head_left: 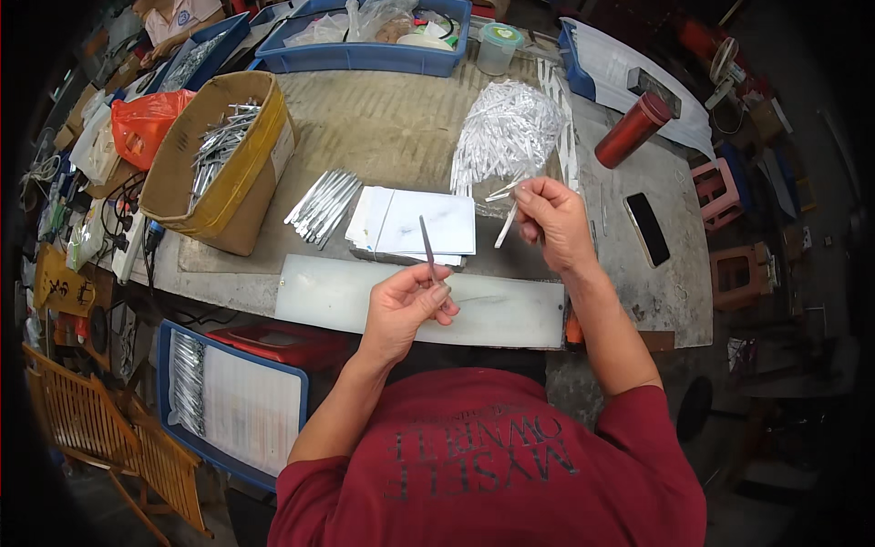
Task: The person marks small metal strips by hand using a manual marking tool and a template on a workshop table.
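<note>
My left hand (406, 305) is closed round the lower end of a slim grey metal piece (427, 239), whose narrow tip points up and away from me. Its exact kind is too small to tell. My right hand (558, 223) pinches a thin white strip (505, 228) that hangs down to the left, beside a big heap of similar white strips (510, 132). Between the hands lies a white paper pad (424, 228) with dark smudges, on a block. To its left is a neat bundle of slim silvery-white pieces (324, 208).
A pale board (365, 292) runs along the table's near edge. At left stands a cardboard box (260, 196) of metal pieces. A red flask (632, 130) and a phone (646, 228) are at right. Blue trays (365, 58) line the back; another blue tray (235, 454) sits lower left.
</note>
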The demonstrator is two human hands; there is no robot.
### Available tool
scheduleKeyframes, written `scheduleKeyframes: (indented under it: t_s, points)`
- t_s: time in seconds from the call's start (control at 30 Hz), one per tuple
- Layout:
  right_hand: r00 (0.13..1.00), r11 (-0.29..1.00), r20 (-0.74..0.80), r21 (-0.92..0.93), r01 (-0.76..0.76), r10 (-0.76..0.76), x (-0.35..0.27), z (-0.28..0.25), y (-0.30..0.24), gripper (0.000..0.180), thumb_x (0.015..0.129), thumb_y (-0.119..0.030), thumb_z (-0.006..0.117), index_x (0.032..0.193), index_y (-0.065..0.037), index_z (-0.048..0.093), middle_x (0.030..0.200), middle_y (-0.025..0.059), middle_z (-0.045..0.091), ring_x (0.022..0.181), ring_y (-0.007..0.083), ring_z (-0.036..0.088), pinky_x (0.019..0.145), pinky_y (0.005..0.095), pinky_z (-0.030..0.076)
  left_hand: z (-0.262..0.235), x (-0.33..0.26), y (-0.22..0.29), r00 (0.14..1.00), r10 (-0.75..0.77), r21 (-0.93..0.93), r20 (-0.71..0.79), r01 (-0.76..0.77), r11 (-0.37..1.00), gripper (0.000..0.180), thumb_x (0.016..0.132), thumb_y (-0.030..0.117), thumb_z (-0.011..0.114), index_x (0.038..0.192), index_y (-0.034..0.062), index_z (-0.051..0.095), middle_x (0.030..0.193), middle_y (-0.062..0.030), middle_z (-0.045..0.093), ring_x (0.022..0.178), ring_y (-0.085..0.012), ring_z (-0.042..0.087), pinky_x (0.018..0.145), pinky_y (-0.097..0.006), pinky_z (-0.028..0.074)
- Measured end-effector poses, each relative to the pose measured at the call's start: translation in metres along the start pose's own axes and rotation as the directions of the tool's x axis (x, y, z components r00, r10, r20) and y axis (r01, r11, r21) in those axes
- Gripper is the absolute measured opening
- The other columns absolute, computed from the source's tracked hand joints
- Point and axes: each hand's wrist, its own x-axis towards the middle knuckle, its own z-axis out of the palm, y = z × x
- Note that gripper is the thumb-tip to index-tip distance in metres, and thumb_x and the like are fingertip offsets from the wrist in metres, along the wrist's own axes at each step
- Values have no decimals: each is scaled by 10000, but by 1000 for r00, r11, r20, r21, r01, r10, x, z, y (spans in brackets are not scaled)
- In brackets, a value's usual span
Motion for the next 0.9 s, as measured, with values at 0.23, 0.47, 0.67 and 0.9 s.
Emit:
scheduleKeyframes:
  t_s: [0.23, 0.47, 0.67, 0.9]
  points:
    - [990, 989, 77, 80, -128, 122, -27, 22, 10, 126, 801, -143, 573, 803, -20, 546, 582, -5, 486, 434, 40, 399, 374, 170, 302, 15, 9, 1, 1000, 4, 33, 13, -5, 999, 248, 809, 45, 537, 1032, -59, 507, 777, -98, 578, 665, -146, 591, 549, -209, 485]
    - [981, 978, 180, 182, -102, 69, -34, 24, 27, 139, 823, -156, 542, 828, -17, 536, 601, -9, 478, 477, 45, 412, 416, 176, 323, 18, 6, -1, 990, -138, -77, 27, 140, 987, 257, 807, 69, 550, 1037, -42, 512, 815, -106, 598, 637, -133, 584, 521, -203, 473]
    - [976, 988, 212, 132, -84, 55, -38, 26, 32, 162, 840, -177, 523, 859, -16, 530, 620, -17, 473, 509, 43, 405, 450, 176, 329, 15, 1, -6, 990, -139, -114, -1, 138, 984, 268, 797, 75, 565, 1038, -32, 520, 783, -107, 599, 612, -132, 576, 498, -195, 455]
    - [984, 980, 175, -198, 22, 13, -52, 33, 38, 186, 813, -178, 577, 764, -2, 547, 678, -6, 534, 612, 30, 462, 527, 178, 380, 17, -1, -13, 996, 42, 93, -77, -35, 995, 298, 791, 37, 562, 1077, -34, 517, 775, -80, 589, 621, -110, 565, 504, -183, 434]
